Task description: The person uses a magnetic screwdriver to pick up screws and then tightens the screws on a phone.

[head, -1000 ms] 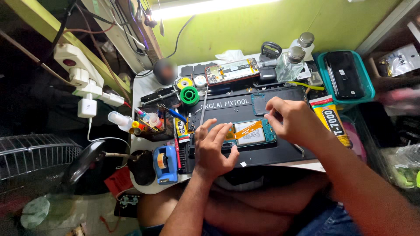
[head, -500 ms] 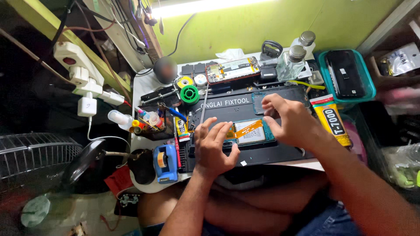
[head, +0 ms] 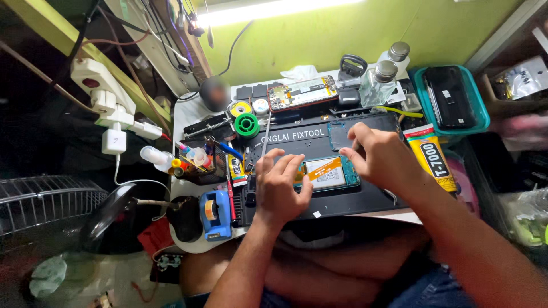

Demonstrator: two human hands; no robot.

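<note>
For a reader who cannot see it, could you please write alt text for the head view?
Both hands, left hand and right hand, rest on an opened phone lying on a black work mat. Glue tube, green spool and blue tape dispenser lie around it.
</note>
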